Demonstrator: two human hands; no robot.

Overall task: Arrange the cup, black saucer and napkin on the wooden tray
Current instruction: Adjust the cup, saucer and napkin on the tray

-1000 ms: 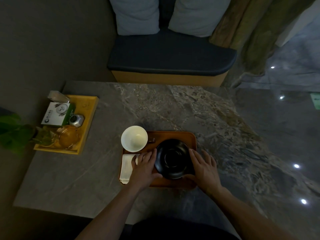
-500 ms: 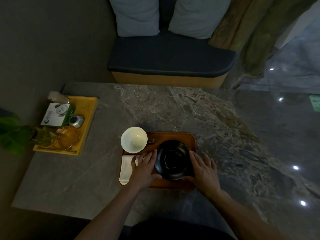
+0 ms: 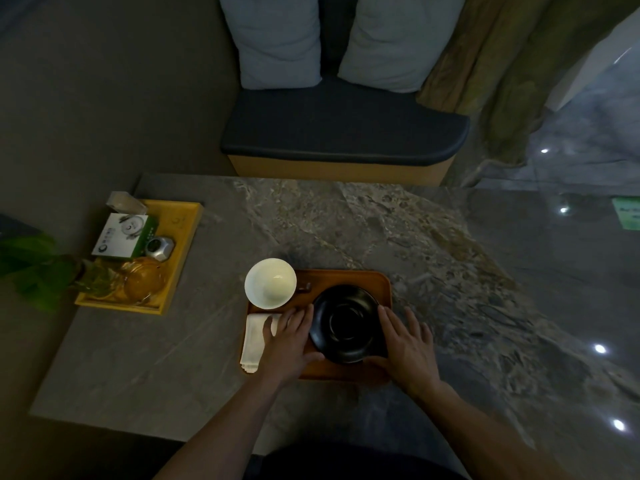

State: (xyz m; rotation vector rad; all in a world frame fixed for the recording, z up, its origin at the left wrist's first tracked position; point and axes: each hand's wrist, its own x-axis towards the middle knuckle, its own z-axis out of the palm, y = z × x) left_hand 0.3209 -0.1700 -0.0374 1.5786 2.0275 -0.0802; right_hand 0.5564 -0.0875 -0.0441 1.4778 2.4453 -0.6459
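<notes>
A brown wooden tray (image 3: 349,278) lies on the marble table near its front edge. The black saucer (image 3: 346,322) rests on the tray's right half. My left hand (image 3: 289,341) touches the saucer's left rim and my right hand (image 3: 407,344) its right rim, thumbs under the near edge. The white cup (image 3: 270,283) stands upright at the tray's back left corner, its dark handle pointing right. The folded white napkin (image 3: 254,337) lies at the tray's front left, partly under my left hand.
A yellow tray (image 3: 173,258) at the table's left holds a green-and-white box (image 3: 121,236), a small metal tin (image 3: 160,248) and a glass teapot (image 3: 143,280). Green leaves (image 3: 31,268) hang over the left edge. A cushioned bench (image 3: 339,133) stands beyond the table.
Both hands stay at the saucer's sides; the saucer and hands barely shift. The cup and napkin have not moved.
</notes>
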